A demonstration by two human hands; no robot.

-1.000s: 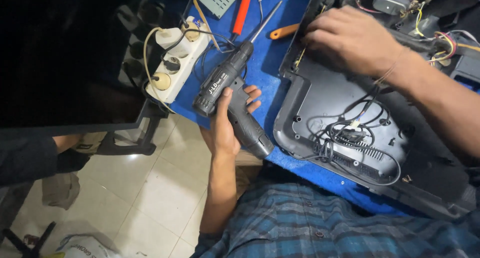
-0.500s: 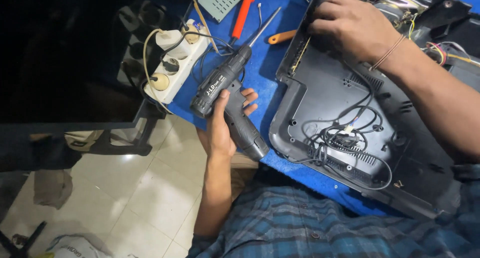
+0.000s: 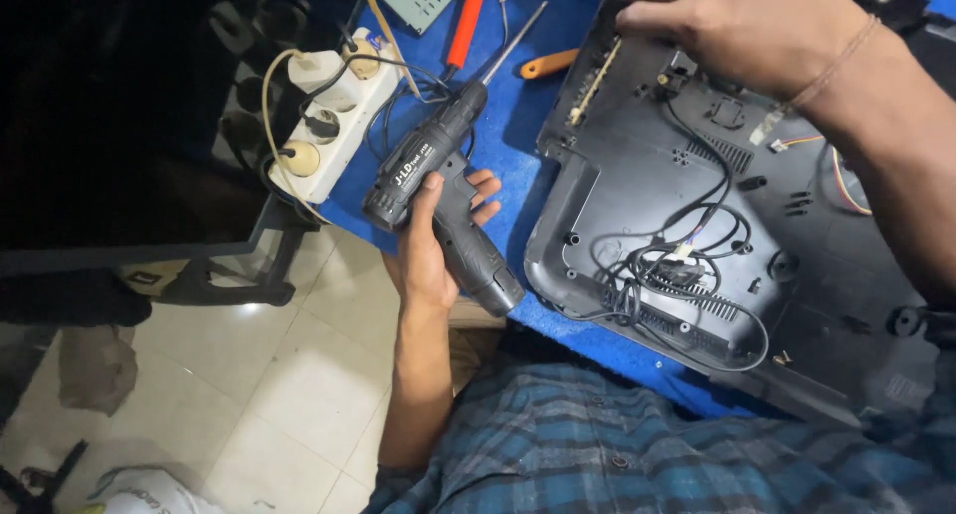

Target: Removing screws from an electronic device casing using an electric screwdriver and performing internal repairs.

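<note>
The left hand (image 3: 426,250) was closed around the handle of a black cordless screwdriver (image 3: 438,190), its long bit aimed away over the blue table (image 3: 518,126). Beyond its nose lay a white power strip (image 3: 329,111). The right hand (image 3: 742,26) rested curled on the black plastic casing (image 3: 717,225); whether it gripped anything could not be told.

Black cordless screwdriver (image 3: 438,190) lies tilted over the blue table edge, its long bit apparently pointing up-right.
</note>
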